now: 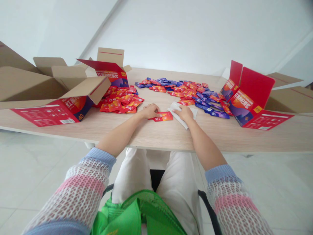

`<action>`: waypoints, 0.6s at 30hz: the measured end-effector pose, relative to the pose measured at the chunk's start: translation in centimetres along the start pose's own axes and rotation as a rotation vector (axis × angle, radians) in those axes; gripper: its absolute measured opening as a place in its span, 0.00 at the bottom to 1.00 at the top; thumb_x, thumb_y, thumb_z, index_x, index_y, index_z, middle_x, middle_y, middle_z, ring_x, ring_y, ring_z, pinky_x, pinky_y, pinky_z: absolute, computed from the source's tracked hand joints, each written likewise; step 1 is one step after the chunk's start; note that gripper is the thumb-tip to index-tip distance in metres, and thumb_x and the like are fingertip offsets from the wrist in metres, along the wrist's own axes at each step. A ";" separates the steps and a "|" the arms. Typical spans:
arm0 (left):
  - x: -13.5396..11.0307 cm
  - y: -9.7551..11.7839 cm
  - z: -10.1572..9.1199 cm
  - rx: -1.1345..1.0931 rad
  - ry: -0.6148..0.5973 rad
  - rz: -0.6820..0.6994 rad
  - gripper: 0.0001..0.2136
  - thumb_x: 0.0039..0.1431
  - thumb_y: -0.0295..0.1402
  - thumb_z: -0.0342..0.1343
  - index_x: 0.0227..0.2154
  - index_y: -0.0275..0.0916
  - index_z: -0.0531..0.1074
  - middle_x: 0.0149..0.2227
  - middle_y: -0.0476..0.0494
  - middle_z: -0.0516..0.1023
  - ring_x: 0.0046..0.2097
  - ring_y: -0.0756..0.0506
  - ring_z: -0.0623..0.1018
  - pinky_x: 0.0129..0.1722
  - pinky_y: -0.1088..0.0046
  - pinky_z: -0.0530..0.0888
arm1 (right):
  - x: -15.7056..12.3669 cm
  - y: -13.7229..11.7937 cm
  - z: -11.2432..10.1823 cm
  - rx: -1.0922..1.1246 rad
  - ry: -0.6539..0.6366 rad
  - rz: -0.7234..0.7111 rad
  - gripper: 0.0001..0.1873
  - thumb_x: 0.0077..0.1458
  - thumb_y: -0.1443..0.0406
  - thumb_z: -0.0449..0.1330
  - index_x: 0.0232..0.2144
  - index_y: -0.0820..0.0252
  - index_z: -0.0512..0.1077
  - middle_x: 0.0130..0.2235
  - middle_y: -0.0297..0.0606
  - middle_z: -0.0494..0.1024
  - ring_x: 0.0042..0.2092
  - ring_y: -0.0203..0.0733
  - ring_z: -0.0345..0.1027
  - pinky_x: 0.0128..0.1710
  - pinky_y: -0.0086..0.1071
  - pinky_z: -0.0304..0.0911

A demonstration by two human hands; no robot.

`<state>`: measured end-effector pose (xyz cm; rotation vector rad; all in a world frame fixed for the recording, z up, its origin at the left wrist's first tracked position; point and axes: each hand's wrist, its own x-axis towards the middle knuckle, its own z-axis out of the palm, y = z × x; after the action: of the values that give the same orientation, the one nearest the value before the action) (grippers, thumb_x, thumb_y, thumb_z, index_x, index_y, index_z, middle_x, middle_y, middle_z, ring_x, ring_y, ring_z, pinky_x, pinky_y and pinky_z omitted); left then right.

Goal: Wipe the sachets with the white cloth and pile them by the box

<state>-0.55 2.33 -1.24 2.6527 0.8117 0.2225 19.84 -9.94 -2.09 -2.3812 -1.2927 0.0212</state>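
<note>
My left hand (150,111) rests on the wooden table (156,135) with its fingers curled on the left end of a red-orange sachet (164,116) that lies flat. My right hand (184,112) presses a folded white cloth (179,118) just right of that sachet, fingers closed over it. A stacked pile of red sachets (121,100) lies left of my left hand. A loose spread of red and blue sachets (186,91) covers the table beyond both hands.
An open red carton (61,109) and brown cardboard boxes (29,81) stand at the left. Another open red box (111,73) sits behind the pile. Two open red cartons (251,101) and brown cardboard (288,94) stand at the right.
</note>
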 end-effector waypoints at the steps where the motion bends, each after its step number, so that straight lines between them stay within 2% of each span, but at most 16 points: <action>1: 0.0 0.2 0.3 0.016 0.036 -0.015 0.20 0.47 0.49 0.60 0.36 0.40 0.71 0.46 0.40 0.71 0.50 0.36 0.68 0.47 0.60 0.66 | 0.1 0.1 0.1 0.023 0.010 0.004 0.25 0.48 0.46 0.59 0.39 0.57 0.74 0.41 0.44 0.77 0.43 0.49 0.69 0.38 0.35 0.61; 3: -0.1 0.5 0.7 0.009 0.110 -0.003 0.17 0.50 0.46 0.60 0.37 0.39 0.69 0.41 0.41 0.73 0.45 0.38 0.71 0.42 0.62 0.67 | 0.4 0.4 0.4 0.096 0.045 0.000 0.25 0.47 0.46 0.60 0.38 0.58 0.75 0.40 0.44 0.77 0.42 0.49 0.69 0.39 0.37 0.61; 6: -0.3 1.1 0.7 -0.080 0.257 0.126 0.14 0.53 0.38 0.59 0.39 0.40 0.65 0.35 0.45 0.73 0.36 0.43 0.73 0.36 0.68 0.68 | 1.0 0.8 0.9 0.311 0.140 -0.051 0.24 0.47 0.48 0.60 0.38 0.61 0.75 0.39 0.44 0.77 0.41 0.48 0.69 0.40 0.37 0.61; 9: -0.7 1.6 0.2 -0.040 0.432 0.253 0.08 0.52 0.30 0.56 0.36 0.40 0.66 0.34 0.45 0.73 0.37 0.44 0.72 0.37 0.68 0.67 | 1.6 1.0 1.2 0.624 0.218 -0.082 0.27 0.47 0.47 0.59 0.37 0.64 0.74 0.36 0.43 0.77 0.38 0.45 0.69 0.38 0.35 0.63; 11: -0.9 1.9 0.0 -0.004 0.465 0.330 0.03 0.52 0.28 0.54 0.31 0.40 0.67 0.34 0.45 0.72 0.39 0.43 0.72 0.40 0.67 0.66 | 1.5 0.6 1.2 0.828 0.222 -0.098 0.29 0.47 0.45 0.58 0.38 0.65 0.73 0.36 0.42 0.77 0.36 0.44 0.68 0.35 0.34 0.63; 14: -0.9 1.8 0.5 -0.072 0.314 0.444 0.06 0.48 0.32 0.58 0.29 0.39 0.68 0.33 0.45 0.72 0.37 0.44 0.72 0.39 0.67 0.67 | 0.6 -0.5 1.0 0.995 0.156 -0.170 0.30 0.48 0.44 0.56 0.40 0.63 0.72 0.37 0.40 0.77 0.35 0.41 0.67 0.34 0.31 0.63; 16: -0.5 1.5 1.0 -0.207 0.149 0.463 0.10 0.45 0.35 0.61 0.31 0.38 0.69 0.33 0.46 0.73 0.35 0.45 0.72 0.38 0.68 0.69 | -0.2 -1.4 0.8 0.987 0.044 -0.242 0.30 0.50 0.43 0.55 0.39 0.63 0.72 0.35 0.38 0.76 0.34 0.40 0.67 0.32 0.31 0.62; 18: -0.1 1.0 1.3 -0.376 0.001 0.431 0.13 0.45 0.36 0.60 0.33 0.36 0.69 0.33 0.47 0.73 0.35 0.45 0.72 0.38 0.68 0.70 | -0.9 -2.1 0.7 0.881 -0.098 -0.356 0.28 0.51 0.43 0.54 0.38 0.62 0.72 0.33 0.38 0.76 0.34 0.41 0.66 0.33 0.32 0.62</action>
<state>0.20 1.19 -2.05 2.4289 0.1604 0.4369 17.49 -9.44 -2.13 -1.4093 -1.3540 0.4960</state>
